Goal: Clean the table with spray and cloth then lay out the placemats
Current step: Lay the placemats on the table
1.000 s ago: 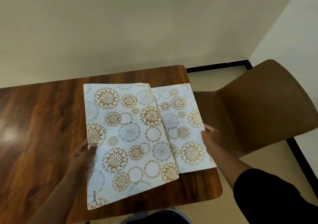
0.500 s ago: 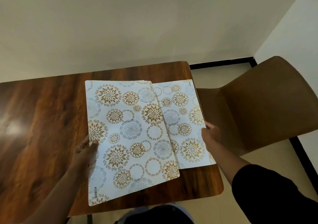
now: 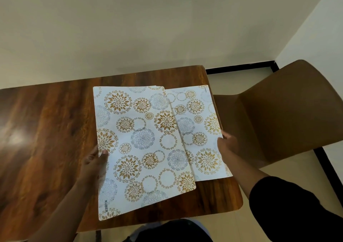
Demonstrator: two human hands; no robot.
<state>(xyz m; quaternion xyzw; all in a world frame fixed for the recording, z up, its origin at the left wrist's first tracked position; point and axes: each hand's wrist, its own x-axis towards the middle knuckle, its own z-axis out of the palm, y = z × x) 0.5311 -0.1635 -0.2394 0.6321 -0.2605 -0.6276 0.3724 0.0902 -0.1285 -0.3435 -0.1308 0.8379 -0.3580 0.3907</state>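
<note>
Two white placemats with gold and grey floral circles sit over the right end of the dark wooden table [image 3: 46, 130]. My left hand [image 3: 94, 164] grips the left edge of the larger, upper placemat [image 3: 141, 145], which seems raised at its near corner; thin edges of more mats show under its far edge. My right hand [image 3: 227, 145] pinches the right edge of the lower placemat [image 3: 202, 130], which lies by the table's right edge and is partly covered by the upper one. No spray or cloth is in view.
A brown moulded chair [image 3: 278, 115] stands right beside the table's right end. A cream wall runs along the table's far side, with a black skirting strip [image 3: 239, 68] at the floor. The left part of the tabletop shows a light glare.
Both mats and both hands have stayed almost as they were; the view has shifted slightly, and the two placemats keep the same overlap.
</note>
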